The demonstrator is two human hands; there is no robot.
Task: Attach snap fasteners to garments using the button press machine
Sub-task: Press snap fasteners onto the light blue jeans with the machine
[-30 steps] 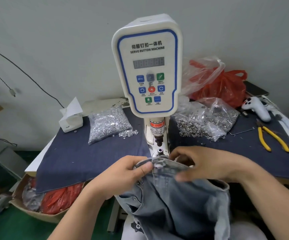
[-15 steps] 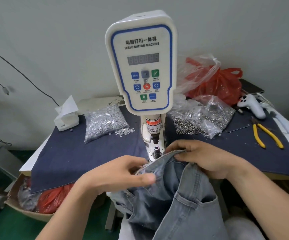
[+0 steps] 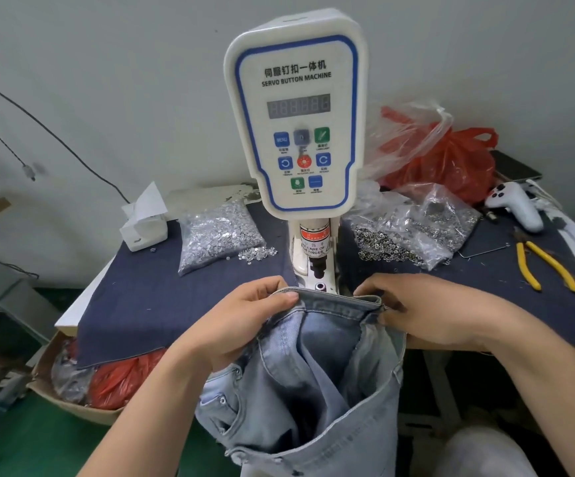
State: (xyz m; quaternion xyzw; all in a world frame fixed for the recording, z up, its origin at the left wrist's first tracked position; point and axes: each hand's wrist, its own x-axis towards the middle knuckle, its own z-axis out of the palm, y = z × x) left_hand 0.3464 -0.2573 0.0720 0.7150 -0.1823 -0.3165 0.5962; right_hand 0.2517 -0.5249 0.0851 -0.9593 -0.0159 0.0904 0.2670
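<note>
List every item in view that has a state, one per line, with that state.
jeans: waistband stretched flat between both hands, just in front of the die.
left hand: pinches the waistband's left end.
right hand: grips the waistband's right end.
button machine: display dark, punch raised.
lower die: uncovered.
left fastener bag: open, some spilled.
right fastener bag: open, fasteners spilled out.
yellow pliers: handles spread.

A single head-worn view looks forward and down from close above the person's arms, facing the button press machine at twelve o'clock against the wall. The table spans nine to three o'clock; no second view shares it.
</note>
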